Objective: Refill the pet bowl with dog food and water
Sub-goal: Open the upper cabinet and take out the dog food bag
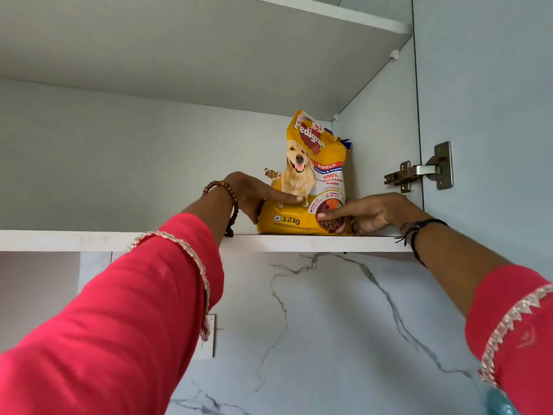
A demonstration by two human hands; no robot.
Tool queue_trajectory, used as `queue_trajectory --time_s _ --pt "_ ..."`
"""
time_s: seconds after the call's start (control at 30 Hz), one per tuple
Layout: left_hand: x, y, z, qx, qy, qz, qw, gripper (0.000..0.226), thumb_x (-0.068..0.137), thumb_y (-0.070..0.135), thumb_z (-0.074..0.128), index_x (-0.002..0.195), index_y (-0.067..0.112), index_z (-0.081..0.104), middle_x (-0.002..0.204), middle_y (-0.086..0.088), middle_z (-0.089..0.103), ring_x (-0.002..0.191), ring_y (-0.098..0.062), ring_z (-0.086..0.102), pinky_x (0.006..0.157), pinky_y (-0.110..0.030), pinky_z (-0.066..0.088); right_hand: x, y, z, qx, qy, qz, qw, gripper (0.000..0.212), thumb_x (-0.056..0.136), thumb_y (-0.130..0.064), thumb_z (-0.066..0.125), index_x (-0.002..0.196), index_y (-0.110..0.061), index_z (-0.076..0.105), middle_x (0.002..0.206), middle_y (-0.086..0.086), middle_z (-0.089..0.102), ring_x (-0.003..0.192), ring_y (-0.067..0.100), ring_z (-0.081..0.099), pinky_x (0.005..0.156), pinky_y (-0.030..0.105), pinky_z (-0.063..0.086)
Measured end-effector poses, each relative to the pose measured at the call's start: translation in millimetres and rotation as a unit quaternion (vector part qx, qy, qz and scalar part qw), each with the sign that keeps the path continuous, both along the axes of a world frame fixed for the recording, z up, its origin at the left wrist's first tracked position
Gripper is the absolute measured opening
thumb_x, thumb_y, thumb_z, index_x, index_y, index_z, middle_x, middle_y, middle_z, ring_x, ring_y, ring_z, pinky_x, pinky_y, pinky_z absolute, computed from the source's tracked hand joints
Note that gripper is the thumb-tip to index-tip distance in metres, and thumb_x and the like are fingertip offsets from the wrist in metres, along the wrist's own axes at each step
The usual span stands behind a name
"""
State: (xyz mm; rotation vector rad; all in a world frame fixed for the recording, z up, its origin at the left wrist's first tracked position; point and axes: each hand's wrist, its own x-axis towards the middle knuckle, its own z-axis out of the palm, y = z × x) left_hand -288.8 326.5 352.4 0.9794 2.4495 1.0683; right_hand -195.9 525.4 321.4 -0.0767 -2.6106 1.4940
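A yellow dog food bag with a dog's picture stands upright on a white cabinet shelf, at its right end near the cabinet's side wall. My left hand grips the bag's lower left side, thumb lying across the front. On the lower right side is my right hand, its thumb pressed on the front over the kibble picture. Both arms reach upward in red sleeves. No pet bowl or water is in view.
A second shelf runs above the bag. The open cabinet door stands at the right, on a metal hinge. Below the shelf is a white marble-pattern wall.
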Motion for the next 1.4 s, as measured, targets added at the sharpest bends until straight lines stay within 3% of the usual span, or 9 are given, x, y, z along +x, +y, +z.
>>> queue_trajectory --time_s 0.13,0.23,0.3,0.63,0.8,0.93,1.1,1.27,1.4 --pt "3 4 -7 -0.025 0.038 0.027 0.999 0.14 0.013 0.05 0.09 0.137 0.021 0.031 0.13 -0.005 0.049 0.123 -0.029 0.046 0.104 -0.051 0.039 -2 0 -3 0.036 0.019 -0.023 0.999 0.113 -0.001 -0.04 0.092 0.104 -0.017 0.055 0.108 0.008 0.063 0.102 0.023 0.058 0.081 0.035 0.052" --pt "11 2 -11 -0.019 0.083 0.072 0.994 0.088 0.07 0.035 0.076 0.14 0.02 0.024 0.138 -0.007 0.044 0.126 -0.03 0.045 0.098 -0.046 0.045 -1 -2 -5 0.041 0.04 -0.049 0.997 0.117 0.015 -0.042 0.093 0.121 -0.015 0.052 0.118 0.011 0.062 0.112 0.026 0.057 0.091 0.039 0.05" --pt "13 1 -14 -0.01 0.083 0.082 0.993 0.075 0.08 0.027 0.069 0.14 0.018 0.025 0.136 -0.007 0.046 0.121 -0.029 0.049 0.095 -0.045 0.047 4 -7 -8 0.032 0.05 -0.055 0.997 0.109 0.03 -0.039 0.09 0.127 -0.013 0.049 0.116 0.01 0.062 0.111 0.026 0.057 0.088 0.037 0.053" --pt "39 -29 -12 -0.003 0.07 0.086 0.994 0.08 0.077 0.024 0.072 0.142 0.017 0.025 0.14 -0.01 0.043 0.126 -0.033 0.046 0.102 -0.05 0.043 36 -33 -15 0.042 0.073 -0.065 0.994 0.05 0.078 -0.029 0.071 0.119 -0.016 0.047 0.101 0.001 0.062 0.093 0.014 0.058 0.074 0.024 0.048" --pt "61 -56 -14 0.018 0.089 0.106 0.99 0.08 0.079 0.023 0.07 0.143 0.015 0.021 0.142 -0.011 0.04 0.129 -0.033 0.042 0.1 -0.047 0.043 58 -59 -18 0.033 0.082 -0.047 0.995 0.048 0.075 -0.031 0.074 0.115 -0.02 0.051 0.103 0.0 0.062 0.092 0.013 0.058 0.068 0.024 0.048" --pt "89 -85 -17 0.025 0.107 0.106 0.988 0.079 0.078 0.028 0.07 0.141 0.018 0.024 0.139 -0.011 0.044 0.124 -0.032 0.047 0.09 -0.044 0.046 74 -86 -22 0.069 0.121 -0.055 0.989 0.045 0.079 -0.039 0.068 0.112 -0.022 0.043 0.105 0.001 0.057 0.083 0.011 0.054 0.088 0.034 0.044" --pt "120 -114 -25 0.042 0.163 0.117 0.979 0.087 0.072 0.04 0.074 0.141 0.019 0.025 0.14 -0.01 0.043 0.123 -0.033 0.048 0.088 -0.045 0.051 99 -117 -23 0.013 0.141 -0.021 0.99 0.051 0.072 -0.034 0.076 0.111 -0.018 0.048 0.118 0.007 0.06 0.078 0.008 0.057 0.073 0.024 0.049" --pt "150 -136 -29 0.077 0.201 0.109 0.971 0.077 0.073 0.042 0.073 0.135 0.019 0.034 0.134 -0.005 0.05 0.11 -0.025 0.053 0.078 -0.039 0.051 129 -132 -23 0.077 0.15 -0.076 0.983 0.062 0.085 -0.033 0.063 0.137 -0.014 0.035 0.11 0.005 0.047 0.102 0.023 0.047 0.093 0.04 0.041" --pt "177 -150 -41 0.099 0.222 0.108 0.964 0.08 0.071 0.041 0.075 0.136 0.019 0.033 0.136 -0.004 0.048 0.12 -0.027 0.05 0.084 -0.041 0.051 158 -146 -33 0.071 0.148 -0.064 0.984 0.07 0.076 -0.036 0.069 0.135 -0.016 0.037 0.116 0.008 0.052 0.109 0.028 0.052 0.077 0.038 0.051"
